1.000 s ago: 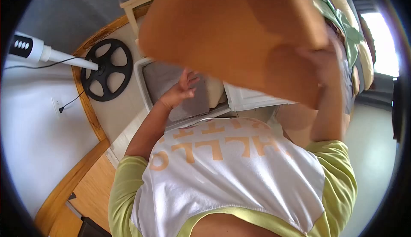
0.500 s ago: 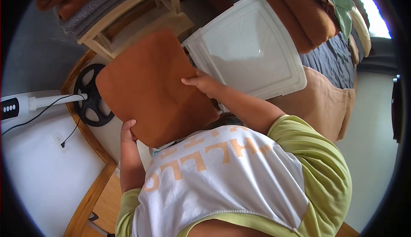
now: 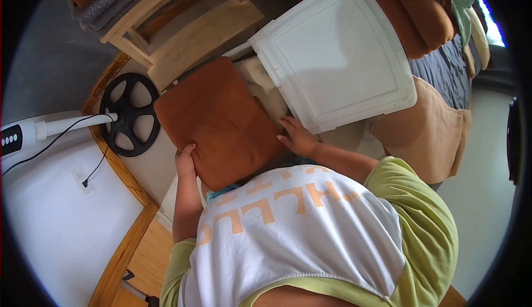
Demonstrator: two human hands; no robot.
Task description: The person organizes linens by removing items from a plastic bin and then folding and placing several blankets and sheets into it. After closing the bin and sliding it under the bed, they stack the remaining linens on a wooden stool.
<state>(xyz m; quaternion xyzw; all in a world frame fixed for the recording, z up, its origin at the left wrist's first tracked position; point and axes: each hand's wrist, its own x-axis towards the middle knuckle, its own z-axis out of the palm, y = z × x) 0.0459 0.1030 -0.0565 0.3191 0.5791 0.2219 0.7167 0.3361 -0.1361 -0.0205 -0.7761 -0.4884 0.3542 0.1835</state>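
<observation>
A folded brown cloth (image 3: 219, 121), thick like a towel or blanket, lies roughly square in front of my body. My left hand (image 3: 187, 160) grips its left edge, thumb on top and the other fingers out of sight beneath. By the right edge is my right hand (image 3: 299, 138), its thumb and fingers apart, the tips touching or very near the cloth. Cream fabric (image 3: 265, 88) shows beyond the cloth, beside a translucent white plastic lid (image 3: 338, 57) that stands open on the right. Whatever lies under the brown cloth is hidden.
A light wooden stool or rack (image 3: 205, 38) stands ahead, with folded grey towels (image 3: 119, 2) at upper left. The black round base (image 3: 131, 113) of a white stand is on the left. More folded brown cloths (image 3: 407, 13) and tan fabric (image 3: 424, 132) lie on the right.
The brown cloth has moved right in view and sits flatter and lower. My right hand has loosened from its top and shifted to the right edge. The cream fabric has come into view.
</observation>
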